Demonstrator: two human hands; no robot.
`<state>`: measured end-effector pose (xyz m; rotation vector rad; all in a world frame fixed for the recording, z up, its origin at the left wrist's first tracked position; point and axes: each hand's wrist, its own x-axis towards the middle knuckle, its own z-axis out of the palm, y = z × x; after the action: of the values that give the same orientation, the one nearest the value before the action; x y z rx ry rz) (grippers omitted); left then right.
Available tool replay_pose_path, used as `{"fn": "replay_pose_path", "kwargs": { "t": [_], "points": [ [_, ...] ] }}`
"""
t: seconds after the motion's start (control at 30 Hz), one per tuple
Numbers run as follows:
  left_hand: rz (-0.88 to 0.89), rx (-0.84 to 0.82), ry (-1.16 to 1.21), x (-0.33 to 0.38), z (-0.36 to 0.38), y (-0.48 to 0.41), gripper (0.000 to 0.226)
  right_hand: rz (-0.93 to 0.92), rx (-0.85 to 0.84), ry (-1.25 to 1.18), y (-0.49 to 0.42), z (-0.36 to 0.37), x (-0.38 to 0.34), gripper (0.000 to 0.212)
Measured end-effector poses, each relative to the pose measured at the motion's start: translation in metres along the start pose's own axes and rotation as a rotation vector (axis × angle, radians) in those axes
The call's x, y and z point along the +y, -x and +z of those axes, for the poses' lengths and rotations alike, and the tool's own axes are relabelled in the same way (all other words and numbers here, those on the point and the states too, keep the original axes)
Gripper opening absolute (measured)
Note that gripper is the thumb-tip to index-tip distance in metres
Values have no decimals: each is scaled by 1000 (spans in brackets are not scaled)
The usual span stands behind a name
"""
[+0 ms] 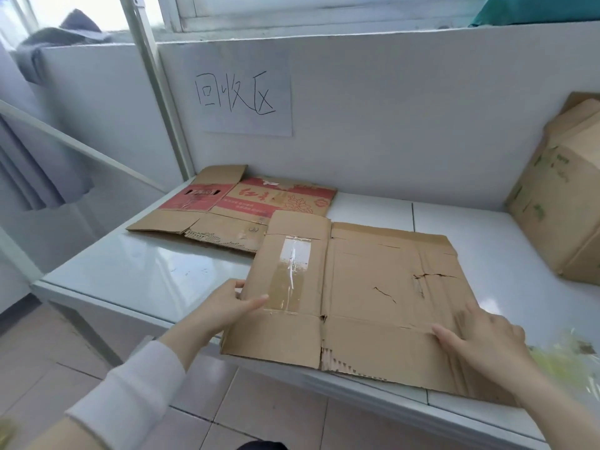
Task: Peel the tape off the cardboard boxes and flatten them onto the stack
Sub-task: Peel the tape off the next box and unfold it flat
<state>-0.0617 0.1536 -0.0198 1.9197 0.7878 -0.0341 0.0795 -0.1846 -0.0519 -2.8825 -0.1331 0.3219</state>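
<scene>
- Room: pale tiled floor (259, 410) lower L; glossy white worktop (146, 271) against white wall (406, 108) w/ handwritten paper sign (243, 99).
- Back L: flattened red-printed cardboard box (259, 199), near edge torn, corrugation showing.
- Left grip (224, 306) pinches L edge of flattened plain brown cardboard box (389, 287), thumb on top.
- That box: centre-front, creased, cracked, far flap overlapping the red one, near edge past worktop rim; shiny clear tape strip (290, 274) on L panel.
- Right grip (480, 342) released, fingers flat, pressing box's near-R part.
- Far R: standing brown carton w/ green print (561, 206).
</scene>
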Motion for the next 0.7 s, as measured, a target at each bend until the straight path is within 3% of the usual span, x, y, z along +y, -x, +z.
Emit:
{"fn": "replay_pose_path", "kwargs": {
  "t": [0.07,0.2,0.3,0.37,0.57,0.7],
  "points": [
    [-16,-45,122,-11,-2,11,54,-13,9,-111,4,-9,-7,73],
    [129,133,355,-4,-35,11,37,-34,-32,-796,16,-44,-24,77],
    [201,178,470,5,-72,1,31,-49,-175,-1031,20,-52,-50,66],
    [233,213,450,11,-97,-15,29,-92,-262,-1145,12,-46,-77,62],
    [274,523,203,29,-173,-99,36,-127,-127,-1323,-52,-7,-187,65],
    [188,686,-6,31,-195,-155,43,-98,-139,-1311,-93,26,-242,65]
  ]
}}
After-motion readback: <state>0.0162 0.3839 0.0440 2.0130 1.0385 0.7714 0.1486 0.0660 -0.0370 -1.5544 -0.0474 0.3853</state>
